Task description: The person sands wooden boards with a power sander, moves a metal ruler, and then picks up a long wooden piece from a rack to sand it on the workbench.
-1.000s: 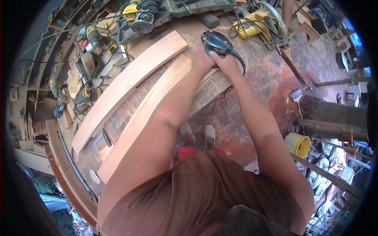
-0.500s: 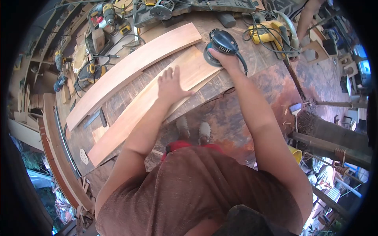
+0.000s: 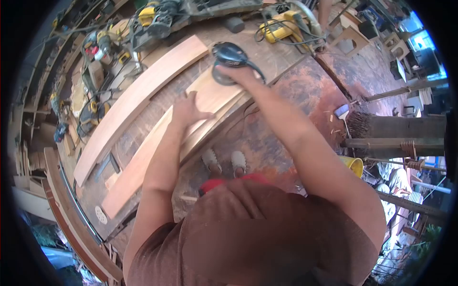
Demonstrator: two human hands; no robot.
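My right hand (image 3: 237, 76) is wrapped round a dark random orbital sander (image 3: 230, 55), whose pad rests on the far right end of a pale wooden board (image 3: 138, 172). A cable trails from the sander's right side. My left hand (image 3: 187, 113) lies across the same board near its middle, thumb stretched toward the near edge and fingers bent over the far edge. Beyond it lies a second, curved wooden board (image 3: 138, 93). Another pale strip of wood (image 3: 202, 135) shows along the near side, partly hidden under the first board.
Power tools and cables crowd the bench's far side, including a yellow power tool (image 3: 281, 27). A square (image 3: 113, 163) and a perforated sanding disc (image 3: 100, 214) lie at the left. A brush (image 3: 341, 112) and yellow bucket (image 3: 351, 165) stand right of the bench. Another person's arm (image 3: 324, 14) shows at top right.
The view has swung, so the bench appears further left. My left hand's spread fingers are now bent over the board's far edge. My right hand keeps hold of the sander at the board's end.
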